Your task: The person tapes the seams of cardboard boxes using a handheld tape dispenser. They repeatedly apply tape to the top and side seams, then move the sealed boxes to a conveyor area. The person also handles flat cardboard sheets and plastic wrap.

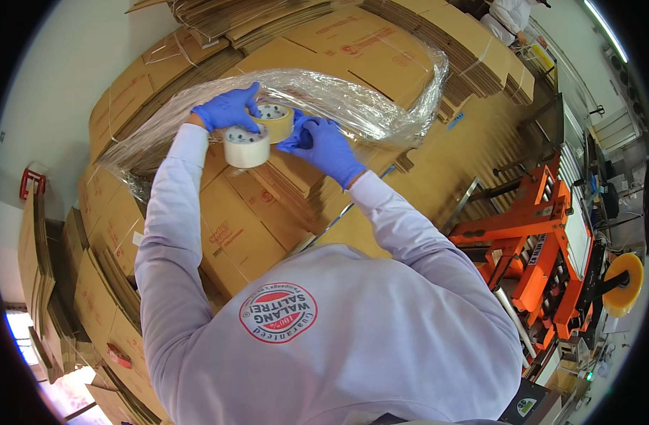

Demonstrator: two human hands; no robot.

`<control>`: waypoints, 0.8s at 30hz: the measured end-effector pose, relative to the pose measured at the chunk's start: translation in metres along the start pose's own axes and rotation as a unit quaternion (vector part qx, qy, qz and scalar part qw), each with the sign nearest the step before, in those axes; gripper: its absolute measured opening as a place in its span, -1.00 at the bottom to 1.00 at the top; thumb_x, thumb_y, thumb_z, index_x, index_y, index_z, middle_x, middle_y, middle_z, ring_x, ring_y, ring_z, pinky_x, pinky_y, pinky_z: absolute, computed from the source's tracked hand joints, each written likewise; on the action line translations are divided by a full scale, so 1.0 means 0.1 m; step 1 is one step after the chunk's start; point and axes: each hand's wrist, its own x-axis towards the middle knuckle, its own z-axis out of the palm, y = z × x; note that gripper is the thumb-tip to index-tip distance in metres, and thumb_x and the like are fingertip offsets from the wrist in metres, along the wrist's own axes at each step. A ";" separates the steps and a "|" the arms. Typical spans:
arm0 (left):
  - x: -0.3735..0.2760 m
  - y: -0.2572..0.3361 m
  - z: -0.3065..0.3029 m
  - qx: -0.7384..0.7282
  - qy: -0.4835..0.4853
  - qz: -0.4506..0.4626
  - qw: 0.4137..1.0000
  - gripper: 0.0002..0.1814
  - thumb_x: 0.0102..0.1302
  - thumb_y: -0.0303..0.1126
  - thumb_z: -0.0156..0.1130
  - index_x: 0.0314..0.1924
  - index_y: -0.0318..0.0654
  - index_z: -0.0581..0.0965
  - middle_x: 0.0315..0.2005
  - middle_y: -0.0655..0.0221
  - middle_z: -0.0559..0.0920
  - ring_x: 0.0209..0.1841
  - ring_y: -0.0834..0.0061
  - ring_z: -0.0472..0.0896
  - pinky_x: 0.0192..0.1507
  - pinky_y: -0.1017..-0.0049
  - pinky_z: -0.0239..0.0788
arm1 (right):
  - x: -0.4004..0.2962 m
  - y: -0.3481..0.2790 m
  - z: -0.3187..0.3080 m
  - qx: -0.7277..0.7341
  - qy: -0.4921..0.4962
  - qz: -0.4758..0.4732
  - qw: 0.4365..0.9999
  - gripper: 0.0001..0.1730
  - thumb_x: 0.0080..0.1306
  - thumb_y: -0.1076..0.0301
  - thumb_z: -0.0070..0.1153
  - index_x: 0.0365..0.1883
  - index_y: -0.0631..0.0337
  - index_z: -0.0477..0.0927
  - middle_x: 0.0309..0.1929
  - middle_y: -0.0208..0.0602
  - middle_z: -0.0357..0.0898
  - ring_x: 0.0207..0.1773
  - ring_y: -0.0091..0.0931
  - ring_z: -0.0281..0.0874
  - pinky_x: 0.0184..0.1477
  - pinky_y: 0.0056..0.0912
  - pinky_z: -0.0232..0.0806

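My left hand (226, 109), in a blue glove, grips two rolls of packing tape where they meet. The white tape roll (247, 151) is nearer to me. Just beyond it and to the right is the yellowish tape roll (279, 126). My right hand (329, 149), also gloved in blue, has its fingers curled around a crumpled blue item (291, 142), which looks like a spare glove. Both hands are above stacked flat cardboard cartons (244, 228). Clear stretch film (324, 87) lies bunched across the stack behind the rolls.
More bundled flat cartons (128, 98) stand at the left and back. On the right is an orange carton-sealing machine (531, 234) beside a roller conveyor (568, 154). A yellow tape reel (624, 284) is mounted on it. Another person (507, 18) in white stands at the far right.
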 end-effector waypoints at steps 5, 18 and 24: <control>0.04 -0.28 -0.04 -0.275 -0.056 0.038 0.959 -0.23 0.20 -0.40 0.18 0.36 -0.38 0.08 -0.25 0.40 0.61 -0.10 0.58 0.52 0.14 0.52 0.26 | 0.25 -0.01 0.31 0.310 0.051 0.033 0.949 -0.43 0.19 0.21 0.25 0.06 0.34 0.37 -0.26 -0.15 0.53 -0.24 -0.35 0.54 -0.14 -0.41 0.38; -0.10 0.81 -0.09 -0.496 0.017 0.186 0.848 -0.51 0.23 -0.27 0.23 0.10 -0.37 0.42 0.03 0.13 0.50 0.06 0.34 0.51 0.14 0.37 0.36 | -0.55 0.18 -0.95 0.542 0.125 0.058 0.829 -0.76 0.13 0.58 0.12 -0.19 0.33 0.49 -0.53 -0.40 0.49 -0.59 -0.69 0.33 -0.59 -0.61 0.16; 0.83 1.87 0.15 -0.305 -0.036 0.317 0.897 -0.54 0.22 -0.41 0.23 0.12 -0.35 0.40 0.02 0.20 0.51 0.07 0.42 0.49 0.11 0.42 0.38 | -1.64 0.55 -2.12 0.274 0.196 0.135 0.932 -0.90 0.10 0.49 0.21 -0.43 0.30 0.56 -0.65 -0.39 0.41 -0.58 -0.69 0.30 -0.54 -0.57 0.21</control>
